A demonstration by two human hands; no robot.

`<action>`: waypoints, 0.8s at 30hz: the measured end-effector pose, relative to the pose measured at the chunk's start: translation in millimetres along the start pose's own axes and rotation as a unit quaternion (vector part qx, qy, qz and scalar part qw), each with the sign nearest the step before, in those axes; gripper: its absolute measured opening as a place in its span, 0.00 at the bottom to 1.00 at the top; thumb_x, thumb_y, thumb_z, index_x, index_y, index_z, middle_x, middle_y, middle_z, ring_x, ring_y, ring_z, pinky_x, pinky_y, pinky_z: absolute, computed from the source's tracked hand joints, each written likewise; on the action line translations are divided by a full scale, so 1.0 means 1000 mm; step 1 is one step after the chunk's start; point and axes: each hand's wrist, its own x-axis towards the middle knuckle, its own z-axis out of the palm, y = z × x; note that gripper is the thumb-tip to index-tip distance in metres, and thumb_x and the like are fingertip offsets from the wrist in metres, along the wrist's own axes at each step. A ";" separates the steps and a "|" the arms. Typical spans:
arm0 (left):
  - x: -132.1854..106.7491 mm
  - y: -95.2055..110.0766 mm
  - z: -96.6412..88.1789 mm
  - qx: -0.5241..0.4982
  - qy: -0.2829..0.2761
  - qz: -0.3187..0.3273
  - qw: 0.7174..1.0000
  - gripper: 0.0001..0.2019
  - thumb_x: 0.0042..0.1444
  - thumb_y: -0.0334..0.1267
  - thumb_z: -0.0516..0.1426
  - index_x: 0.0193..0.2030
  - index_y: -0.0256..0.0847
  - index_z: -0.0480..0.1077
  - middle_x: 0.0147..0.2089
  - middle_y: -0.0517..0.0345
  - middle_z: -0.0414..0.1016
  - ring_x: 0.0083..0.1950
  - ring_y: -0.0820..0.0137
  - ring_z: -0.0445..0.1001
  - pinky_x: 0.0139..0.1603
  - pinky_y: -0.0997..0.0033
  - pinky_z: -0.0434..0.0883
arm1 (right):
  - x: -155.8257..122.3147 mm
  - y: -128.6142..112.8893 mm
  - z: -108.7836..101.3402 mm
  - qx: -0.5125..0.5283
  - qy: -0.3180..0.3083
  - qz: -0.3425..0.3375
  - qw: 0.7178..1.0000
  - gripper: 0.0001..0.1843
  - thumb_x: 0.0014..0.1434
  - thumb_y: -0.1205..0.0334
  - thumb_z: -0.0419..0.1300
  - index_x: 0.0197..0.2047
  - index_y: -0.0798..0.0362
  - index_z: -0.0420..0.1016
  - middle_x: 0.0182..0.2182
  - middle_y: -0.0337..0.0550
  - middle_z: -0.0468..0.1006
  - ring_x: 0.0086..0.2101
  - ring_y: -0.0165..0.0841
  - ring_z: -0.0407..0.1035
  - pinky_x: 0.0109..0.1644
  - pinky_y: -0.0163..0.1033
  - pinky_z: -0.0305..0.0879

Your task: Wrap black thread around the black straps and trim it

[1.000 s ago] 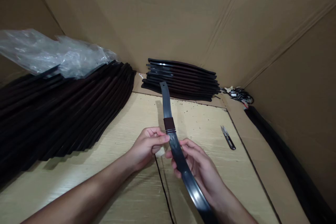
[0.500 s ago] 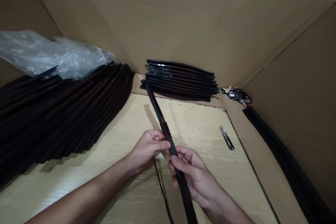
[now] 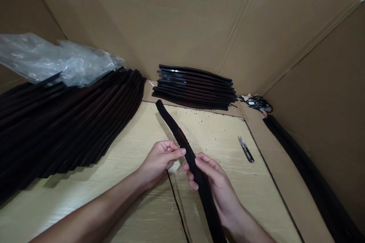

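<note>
A long, dark, slightly bent strip [image 3: 179, 136] runs from the middle of the table toward me, its broad face turned up. My left hand [image 3: 162, 155] pinches the strip's left edge between thumb and fingers. Lower down, my right hand [image 3: 212, 178] is wrapped round the same strip, thumb on top and fingertips beneath. A thin black cord [image 3: 177, 201] hangs from under my left hand toward the near edge. What material the strip is made of I cannot tell.
Thread snips [image 3: 245, 149] lie to the right. A fanned pile of dark strips [image 3: 85, 121] fills the left, under clear plastic [image 3: 85, 62]. Stacked strips [image 3: 196, 87] sit against the cardboard wall [image 3: 159, 19]. Tangled cords [image 3: 258, 103] and a long black bundle [image 3: 305, 174] lie right.
The strip has turned in my hands, so its wide face now shows, and its far end has come nearer, away from the stack. My right hand has shifted slightly right; the left stays put.
</note>
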 end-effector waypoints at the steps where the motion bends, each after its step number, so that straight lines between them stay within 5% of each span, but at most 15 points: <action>1: 0.000 0.000 0.000 -0.004 -0.004 0.000 1.000 0.22 0.33 0.44 0.72 0.23 0.36 0.64 0.14 0.72 0.57 0.15 0.86 0.42 0.17 0.77 0.37 | -0.001 0.001 -0.001 -0.011 -0.001 -0.001 1.000 0.20 0.47 0.59 0.72 0.41 0.56 0.72 0.28 0.45 0.80 0.25 0.26 0.68 0.26 0.29 0.60; 6: -0.002 0.000 -0.001 -0.020 -0.049 -0.016 0.998 0.22 0.28 0.43 0.74 0.21 0.35 0.66 0.16 0.66 0.64 0.16 0.84 0.52 0.17 0.79 0.44 | -0.003 0.003 -0.004 -0.041 -0.035 0.032 0.998 0.24 0.40 0.59 0.76 0.39 0.57 0.73 0.24 0.38 0.78 0.21 0.23 0.67 0.25 0.28 0.62; 13: -0.007 0.001 -0.002 -0.029 -0.099 -0.036 0.994 0.18 0.33 0.40 0.72 0.24 0.34 0.69 0.25 0.56 0.74 0.26 0.72 0.70 0.26 0.74 0.62 | -0.003 -0.002 -0.004 -0.049 -0.098 0.074 0.991 0.23 0.40 0.61 0.75 0.32 0.54 0.64 0.20 0.32 0.75 0.18 0.28 0.72 0.17 0.29 0.65; 18: -0.006 0.003 -0.001 -0.020 -0.082 -0.029 0.996 0.18 0.35 0.38 0.72 0.22 0.35 0.65 0.19 0.63 0.68 0.17 0.82 0.57 0.18 0.79 0.50 | -0.002 -0.004 0.001 -0.088 -0.103 0.014 0.991 0.23 0.44 0.60 0.73 0.29 0.53 0.59 0.26 0.41 0.81 0.16 0.23 0.66 0.15 0.25 0.58; 21: -0.004 0.005 -0.002 -0.018 -0.066 -0.021 0.997 0.19 0.36 0.38 0.71 0.20 0.36 0.63 0.12 0.71 0.56 0.15 0.86 0.43 0.16 0.80 0.39 | -0.001 -0.005 0.003 -0.059 -0.065 0.004 0.996 0.20 0.50 0.55 0.70 0.30 0.52 0.60 0.26 0.44 0.81 0.19 0.25 0.67 0.18 0.26 0.60; 24: -0.002 0.005 -0.002 -0.015 -0.037 -0.001 0.999 0.19 0.38 0.39 0.71 0.21 0.37 0.63 0.11 0.73 0.54 0.15 0.86 0.41 0.17 0.79 0.37 | -0.001 -0.005 0.001 -0.021 -0.021 0.003 1.000 0.18 0.49 0.56 0.70 0.31 0.53 0.64 0.29 0.45 0.81 0.23 0.27 0.69 0.23 0.29 0.62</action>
